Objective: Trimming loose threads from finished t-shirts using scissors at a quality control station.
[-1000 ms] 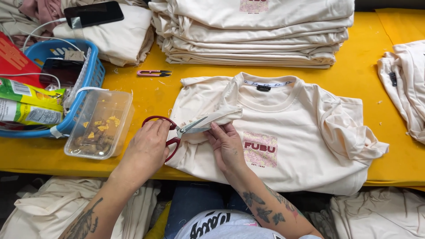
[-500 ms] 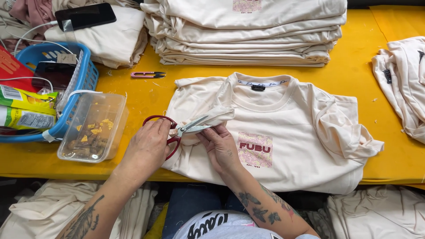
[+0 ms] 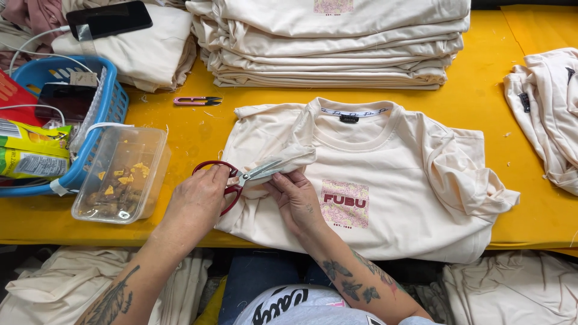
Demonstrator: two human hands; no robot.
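A cream T-shirt (image 3: 385, 174) with a small printed chest patch lies face up on the yellow table (image 3: 180, 132). My left hand (image 3: 195, 201) grips red-handled scissors (image 3: 241, 177), their blades pointing right at the shirt's bunched left sleeve. My right hand (image 3: 295, 198) pinches that sleeve fabric just below the blades and presses on the shirt.
A tall stack of folded cream shirts (image 3: 331, 42) sits behind. Small pink thread snips (image 3: 197, 101) lie on the table. A clear plastic tub (image 3: 120, 174) and a blue basket (image 3: 96, 120) stand at left; a phone (image 3: 108, 19) rests on folded cloth. More shirts (image 3: 548, 114) lie at right.
Both hands stay at the sleeve with the scissors; the view has shifted slightly, and the hands have barely moved.
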